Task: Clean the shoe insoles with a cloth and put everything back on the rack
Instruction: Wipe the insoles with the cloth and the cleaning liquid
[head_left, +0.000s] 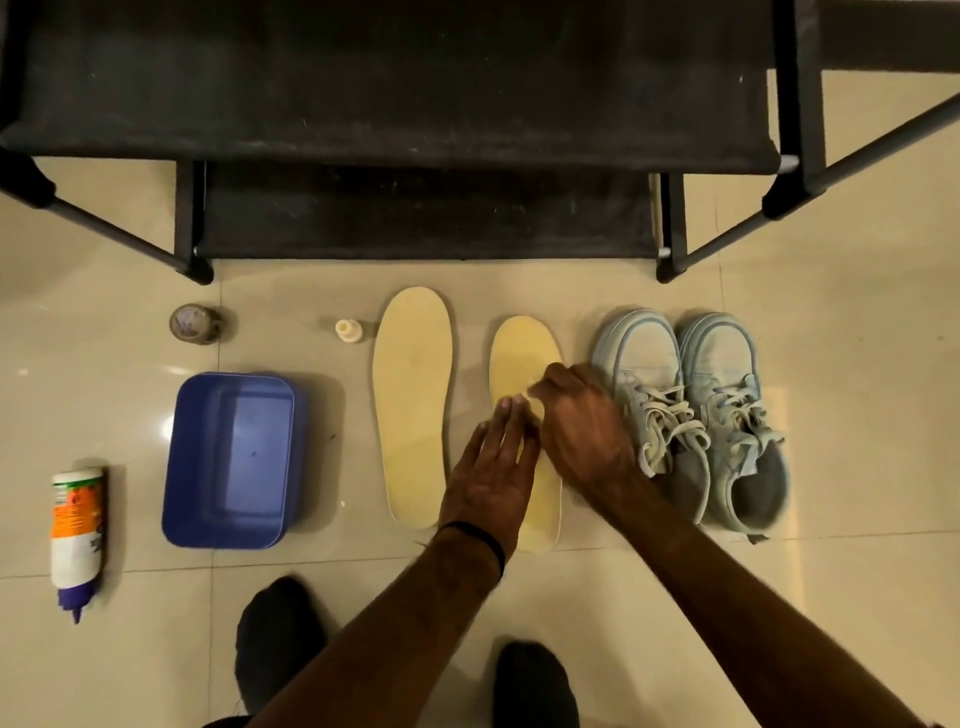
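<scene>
Two pale yellow insoles lie side by side on the tiled floor: the left insole (413, 405) bare, the right insole (524, 348) partly under both hands. My left hand (493, 467) presses flat on the right insole's middle with straight fingers. My right hand (582, 421) sits curled over the same insole, motion-blurred, and a small pale bit of cloth (534, 388) shows at its fingertips. A pair of light blue sneakers (691, 405) stands just right of the insoles, laces loose. The black shoe rack (395, 104) stands behind everything.
A blue plastic tub (228, 457) sits left of the insoles. A white and orange bottle (78, 530) lies at the far left. A tape roll (193, 322) and a small cream cap (347, 330) stand near the rack's legs. My feet in black socks (280, 644) are at the bottom.
</scene>
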